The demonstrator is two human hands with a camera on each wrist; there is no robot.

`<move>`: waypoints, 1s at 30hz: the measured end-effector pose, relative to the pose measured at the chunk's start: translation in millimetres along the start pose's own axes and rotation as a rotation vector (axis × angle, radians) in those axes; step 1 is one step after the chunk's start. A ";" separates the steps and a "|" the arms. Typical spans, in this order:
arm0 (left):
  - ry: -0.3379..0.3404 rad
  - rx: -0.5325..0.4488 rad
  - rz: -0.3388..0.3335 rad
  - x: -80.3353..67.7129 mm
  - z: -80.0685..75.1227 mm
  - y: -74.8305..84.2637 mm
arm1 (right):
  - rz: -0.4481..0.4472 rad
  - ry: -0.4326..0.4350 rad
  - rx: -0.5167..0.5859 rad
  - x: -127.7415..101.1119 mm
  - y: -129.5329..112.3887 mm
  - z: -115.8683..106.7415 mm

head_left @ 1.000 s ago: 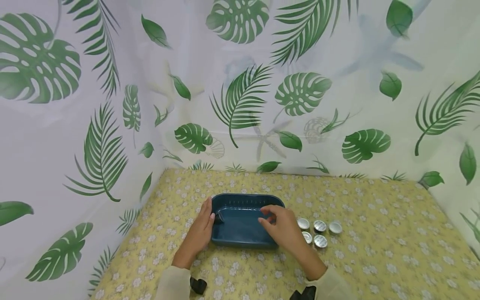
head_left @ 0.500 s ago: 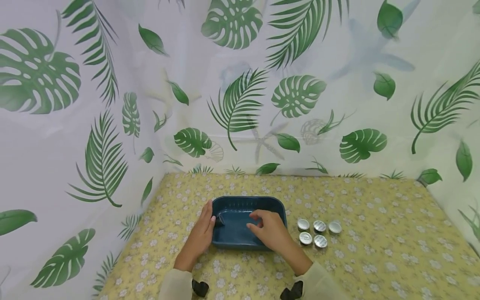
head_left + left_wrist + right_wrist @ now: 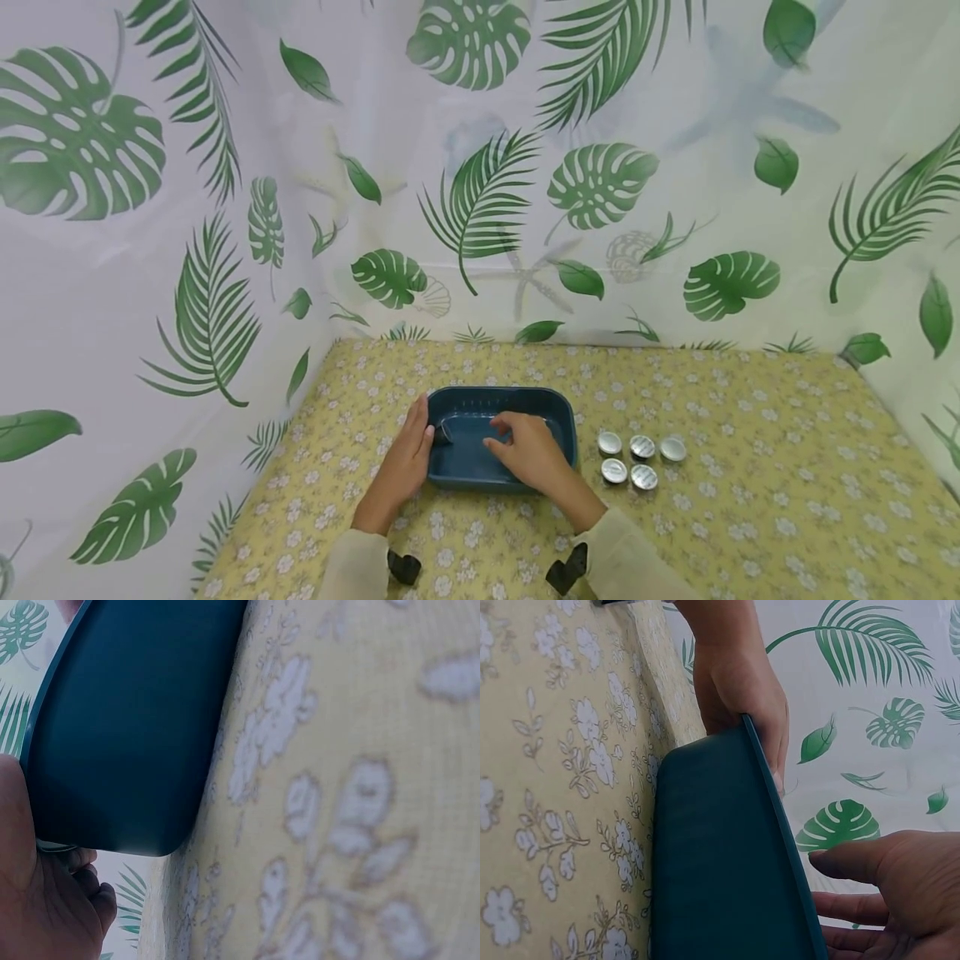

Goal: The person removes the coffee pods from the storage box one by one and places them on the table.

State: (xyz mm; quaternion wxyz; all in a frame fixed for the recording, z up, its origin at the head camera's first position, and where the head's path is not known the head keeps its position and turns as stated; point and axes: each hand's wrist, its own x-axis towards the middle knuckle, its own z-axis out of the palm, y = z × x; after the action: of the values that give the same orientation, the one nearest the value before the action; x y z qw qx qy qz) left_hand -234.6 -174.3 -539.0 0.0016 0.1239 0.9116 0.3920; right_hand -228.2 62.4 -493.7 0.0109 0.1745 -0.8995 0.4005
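The head camera looked forward and down from above, rather far, and took in the whole worktop (image 3: 750, 517), the dark blue tray (image 3: 558, 406) and the leaf-printed curtain (image 3: 225, 167) behind.

The left wrist camera sat very low and very near, turned sideways, so the tray's (image 3: 127, 727) outer wall filled much of its picture.

The right wrist camera was also close and turned, facing along the tray's (image 3: 720, 870) side toward the left hand (image 3: 739, 690).

All three views shared the tray and the flowered cloth.
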 end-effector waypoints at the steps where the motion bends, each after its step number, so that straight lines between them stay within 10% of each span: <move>1: -0.001 -0.001 -0.002 -0.6 0.3 -0.1 | -0.003 -0.002 -0.004 0.9 0.1 1.6; 30: 0.003 -0.002 0.016 0.2 0.2 -0.5 | 0.032 -0.057 -0.073 29.4 -8.4 26.5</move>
State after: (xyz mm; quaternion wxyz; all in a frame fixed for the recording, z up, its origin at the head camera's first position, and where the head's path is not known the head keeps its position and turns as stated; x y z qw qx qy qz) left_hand -234.9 -174.4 -539.4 -0.0029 0.1304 0.9103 0.3929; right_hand -249.9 29.0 -501.0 -0.0148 0.1711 -0.9160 0.3625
